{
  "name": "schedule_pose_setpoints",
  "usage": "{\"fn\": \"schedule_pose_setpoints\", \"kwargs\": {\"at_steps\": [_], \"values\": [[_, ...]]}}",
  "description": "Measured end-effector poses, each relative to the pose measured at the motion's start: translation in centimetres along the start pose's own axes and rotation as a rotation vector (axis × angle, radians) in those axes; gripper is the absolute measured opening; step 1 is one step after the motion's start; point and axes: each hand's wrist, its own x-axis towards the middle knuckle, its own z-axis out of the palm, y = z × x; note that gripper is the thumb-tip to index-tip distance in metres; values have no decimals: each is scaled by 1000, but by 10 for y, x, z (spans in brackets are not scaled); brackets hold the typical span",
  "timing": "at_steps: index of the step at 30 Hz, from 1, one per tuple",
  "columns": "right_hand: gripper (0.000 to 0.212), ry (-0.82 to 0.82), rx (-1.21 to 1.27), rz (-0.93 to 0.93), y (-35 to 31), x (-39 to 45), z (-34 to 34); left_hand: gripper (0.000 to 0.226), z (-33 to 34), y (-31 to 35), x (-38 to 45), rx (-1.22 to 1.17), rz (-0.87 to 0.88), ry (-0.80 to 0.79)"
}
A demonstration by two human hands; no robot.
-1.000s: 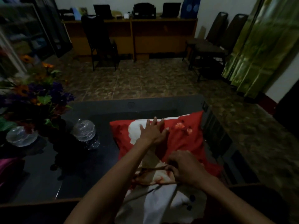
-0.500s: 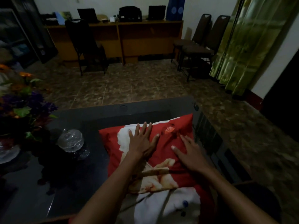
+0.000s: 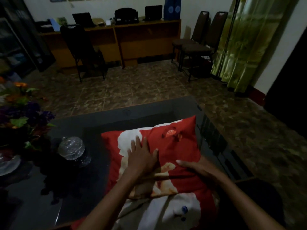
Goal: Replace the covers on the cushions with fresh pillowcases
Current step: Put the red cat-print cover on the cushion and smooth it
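Cushion (image 3: 174, 146) in red case on table (image 3: 93, 120). Left hand (image 3: 141, 156) flat, pressing case; right hand (image 3: 197, 168) flat, fingers straight, smoothing. Cover looks on; near end unclear, maybe unclosed.

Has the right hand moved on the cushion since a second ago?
Yes. The right hand has gone from the crumpled cover edge near the person up onto the red cushion, where it lies flat beside the left hand.

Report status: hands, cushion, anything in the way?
Left hand flat on the red cushion, fingers spread. Right hand resting on its right side, fingers relaxed. Cushion on the dark table. Glass lidded dish to the left, apart.
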Motion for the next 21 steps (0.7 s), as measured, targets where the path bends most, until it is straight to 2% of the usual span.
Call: {"fn": "schedule_pose_setpoints", "kwargs": {"at_steps": [3, 5, 7, 11, 16, 17, 19, 21], "values": [[95, -70, 110, 22, -12, -7, -4, 82, 2, 2, -6, -21, -25, -52], [68, -41, 138, -29, -29, -15, -11, 81, -5, 5, -2, -67, -31, -59], [51, 7, 136, -94, -52, -24, -20, 79, -14, 9, 1, -144, -21, -51], [61, 112, 98, -250, -115, -38, -41, 75, -43, 21, 20, -341, 15, -29], [52, 352, -96, -485, -200, -64, -44, 73, -98, 50, 51, -460, 244, 75], [56, 389, -163, -512, -213, -69, -38, 69, -109, 57, 53, -526, 240, 77], [63, 362, -322, -513, -233, -78, -22, 69, -127, 67, 50, -720, 97, 33], [61, 181, -404, -423, -245, -84, -6, 68, -138, 63, 38, -928, -64, -18]]}}
